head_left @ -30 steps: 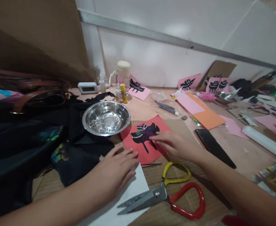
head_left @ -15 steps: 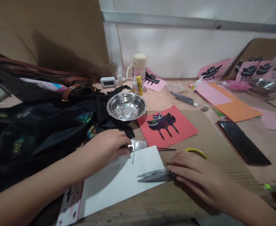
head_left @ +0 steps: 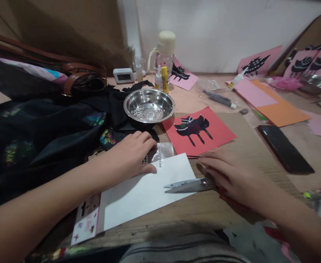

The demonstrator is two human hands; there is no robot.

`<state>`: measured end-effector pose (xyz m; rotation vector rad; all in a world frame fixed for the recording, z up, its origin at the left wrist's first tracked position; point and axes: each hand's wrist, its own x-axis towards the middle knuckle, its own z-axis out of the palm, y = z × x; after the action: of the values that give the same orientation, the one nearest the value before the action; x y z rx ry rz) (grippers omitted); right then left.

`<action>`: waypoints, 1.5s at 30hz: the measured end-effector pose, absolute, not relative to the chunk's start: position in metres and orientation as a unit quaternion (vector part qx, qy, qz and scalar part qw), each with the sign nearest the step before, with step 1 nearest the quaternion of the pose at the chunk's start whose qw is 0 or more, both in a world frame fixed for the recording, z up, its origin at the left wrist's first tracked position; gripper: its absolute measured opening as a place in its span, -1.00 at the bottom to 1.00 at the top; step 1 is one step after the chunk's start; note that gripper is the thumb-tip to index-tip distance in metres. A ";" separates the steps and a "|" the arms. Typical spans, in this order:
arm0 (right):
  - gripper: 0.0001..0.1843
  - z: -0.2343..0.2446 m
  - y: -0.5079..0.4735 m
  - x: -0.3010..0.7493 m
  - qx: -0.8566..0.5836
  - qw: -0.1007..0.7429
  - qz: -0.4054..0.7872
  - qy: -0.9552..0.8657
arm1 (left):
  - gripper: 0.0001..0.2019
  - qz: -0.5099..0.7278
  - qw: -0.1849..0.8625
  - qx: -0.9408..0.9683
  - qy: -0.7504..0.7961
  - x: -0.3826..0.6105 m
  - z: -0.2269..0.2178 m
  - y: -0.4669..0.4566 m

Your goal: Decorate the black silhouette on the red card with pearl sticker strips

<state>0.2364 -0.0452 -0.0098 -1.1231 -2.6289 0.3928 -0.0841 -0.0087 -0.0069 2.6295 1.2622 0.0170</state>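
My left hand (head_left: 133,155) lies curled on a clear sheet of stick-on pearl strips (head_left: 161,152), fingers and thumb closed on its left part. The sheet rests at the top edge of a white paper (head_left: 146,191). My right hand (head_left: 231,177) lies flat over the handles of the scissors (head_left: 187,185), whose shut blades point left onto the paper. Its fingertips reach a thin pair of tweezers (head_left: 193,156). Just beyond lies a red card with a black cutout trimmed with pearls (head_left: 201,129).
A steel bowl of small gems (head_left: 148,106) stands behind my left hand. Black fabric and a bag (head_left: 39,128) fill the left. A black phone (head_left: 285,148) lies at right. Glue bottles (head_left: 164,78), pink and orange cards (head_left: 272,109) sit farther back.
My left hand slid onto the pearl sheet and closed on it. My right hand left the red card, came down over the scissors, then shifted toward the tweezers. The view tilted downward.
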 end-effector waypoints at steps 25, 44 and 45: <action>-0.77 0.032 -0.028 0.167 -0.338 0.064 0.075 -0.936 | -0.74 0.081 0.257 0.844 0.465 -0.076 -0.023 -0.006; -0.68 -0.009 -0.006 0.174 -0.282 0.093 0.160 -0.941 | -0.85 0.094 0.276 0.851 0.436 -0.082 -0.019 -0.003; -0.67 -0.010 -0.006 0.174 -0.281 0.093 0.161 -0.942 | -0.85 0.096 0.277 0.851 0.436 -0.082 -0.019 -0.003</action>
<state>0.1738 -0.0060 -0.0096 -0.8349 -2.7951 0.4768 -0.0820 -0.0031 -0.0194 2.2843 1.1719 0.2568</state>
